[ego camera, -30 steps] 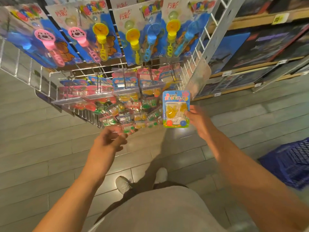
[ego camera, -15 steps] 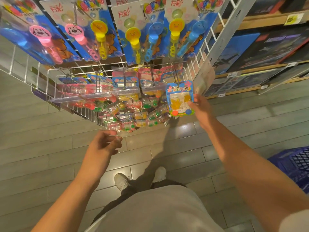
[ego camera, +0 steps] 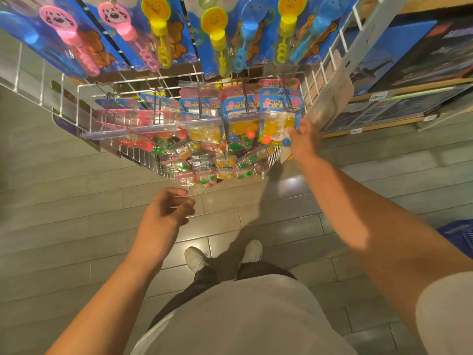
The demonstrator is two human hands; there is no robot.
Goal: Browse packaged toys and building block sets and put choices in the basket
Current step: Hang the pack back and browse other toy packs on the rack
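The right hand [ego camera: 303, 139] is stretched out to the wire rack [ego camera: 332, 60] and pinches the lower right edge of a small toy pack [ego camera: 277, 119] with a blue card top and yellow pieces under clear plastic. This pack sits at the right end of the lower row, touching the hook [ego camera: 289, 101] there; I cannot tell for sure if its hole is already over the hook, because the packs overlap. Just to its left hang more packs of the same kind [ego camera: 238, 116], one behind another, and below them many smaller clear packs [ego camera: 204, 165] fill the bottom of the rack.

The left hand [ego camera: 166, 213] is lower, over the floor [ego camera: 64, 213] and just under the bottom edge of the rack. Its fingers are loosely curled and hold nothing.

On the top row hang big blue cards with bubble wands [ego camera: 158, 34] in pink, yellow and blue. At the far right edge, on the floor, a corner of the blue basket [ego camera: 460, 237] is seen, well apart from both hands. To the right behind the rack, wooden shelves [ego camera: 409, 88] carry flat dark boxes.
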